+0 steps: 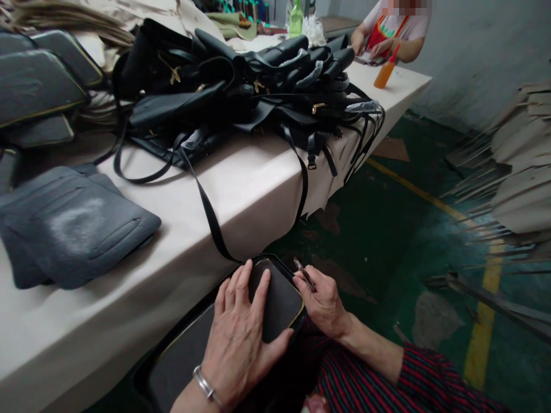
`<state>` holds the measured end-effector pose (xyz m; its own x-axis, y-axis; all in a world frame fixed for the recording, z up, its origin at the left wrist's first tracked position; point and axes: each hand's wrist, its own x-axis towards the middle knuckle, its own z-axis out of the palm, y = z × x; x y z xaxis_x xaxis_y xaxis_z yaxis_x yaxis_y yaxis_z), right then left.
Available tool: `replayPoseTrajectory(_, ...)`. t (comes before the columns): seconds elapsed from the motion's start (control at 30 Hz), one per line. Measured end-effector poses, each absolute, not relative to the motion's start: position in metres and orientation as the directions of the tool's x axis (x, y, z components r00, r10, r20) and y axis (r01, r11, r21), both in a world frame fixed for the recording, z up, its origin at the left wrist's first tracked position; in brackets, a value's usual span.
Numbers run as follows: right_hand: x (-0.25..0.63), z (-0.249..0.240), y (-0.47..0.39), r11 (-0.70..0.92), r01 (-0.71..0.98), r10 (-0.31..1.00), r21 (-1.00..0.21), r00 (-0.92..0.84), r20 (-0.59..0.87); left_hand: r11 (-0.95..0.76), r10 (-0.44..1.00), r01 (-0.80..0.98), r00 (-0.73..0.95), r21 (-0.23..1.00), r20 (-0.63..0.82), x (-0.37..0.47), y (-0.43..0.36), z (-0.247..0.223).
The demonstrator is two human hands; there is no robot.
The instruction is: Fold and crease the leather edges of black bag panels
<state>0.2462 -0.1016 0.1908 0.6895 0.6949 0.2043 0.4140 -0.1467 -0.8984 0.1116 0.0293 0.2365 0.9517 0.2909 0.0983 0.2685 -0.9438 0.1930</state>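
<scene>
My left hand (241, 335) lies flat with fingers spread on the dark grey panel of a black bag (279, 301). A thin yellowish line runs along the panel's rounded edge. The bag rests low against the table's side, over my lap. At its far right corner, my right hand (325, 304) is closed around a small pointed metal tool (305, 276), whose exact kind I cannot make out. The fingers of this hand are at the bag's rim. A black strap (209, 212) runs from the heap on the table down to the bag.
Black bags (241, 86) with straps and gold clasps are heaped on the pale-covered table (253, 178). Grey pieces (81, 223) lie at left, stiff panels (38, 80) behind. An orange bottle (385, 73) stands near another person (394, 34). A rack of pale sheets (523, 172) is at right.
</scene>
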Motion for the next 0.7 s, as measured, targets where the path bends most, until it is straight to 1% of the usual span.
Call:
replayPoseTrajectory(0.1, 0.246, 0.191, -0.099, -0.145, 0.411, 0.682, -0.9, 0.7, 0.21, -0.942, 0.293, 0.269, 0.95, 0.2, 0.104, 0.115, 0.027, 0.235)
replayPoseTrajectory(0.23, 0.248, 0.193, -0.098, -0.124, 0.393, 0.68, -0.911, 0.702, 0.21, -0.942, 0.2, 0.171, 0.977, 0.288, 0.075, 0.12, 0.025, 0.233)
replayPoseTrajectory(0.4, 0.253, 0.197, -0.103, -0.122, 0.349, 0.724, -0.929, 0.671, 0.157, -0.917, 0.169, 0.152, 0.986, 0.37, 0.013, 0.118, 0.027, 0.24)
replayPoseTrajectory(0.47, 0.255, 0.198, -0.103, -0.135, 0.347, 0.727, -0.928, 0.672, 0.145, -0.909, 0.16, 0.139, 0.987, 0.392, 0.022, 0.117, 0.029, 0.239)
replayPoseTrajectory(0.6, 0.256, 0.198, -0.099, -0.158, 0.38, 0.719, -0.911, 0.677, 0.158, -0.897, 0.182, 0.13, 0.98, 0.422, 0.086, 0.117, 0.03, 0.231)
replayPoseTrajectory(0.7, 0.256, 0.197, -0.097, -0.151, 0.41, 0.742, -0.899, 0.648, 0.171, -0.89, 0.184, 0.122, 0.978, 0.438, 0.101, 0.118, 0.031, 0.227)
